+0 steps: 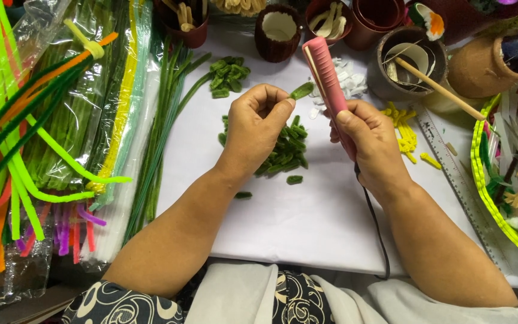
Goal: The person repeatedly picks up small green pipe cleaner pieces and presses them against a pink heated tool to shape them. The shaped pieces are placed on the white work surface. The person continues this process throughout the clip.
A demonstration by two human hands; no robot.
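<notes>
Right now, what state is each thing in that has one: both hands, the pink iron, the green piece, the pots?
left hand: pinching the flat green piece at its fingertips, lifted off the paper
right hand: gripping the pink flat iron
pink flat iron: plates slightly apart, tilted, cord attached
green pile: loose on the white paper
brown pot: upright, open
</notes>
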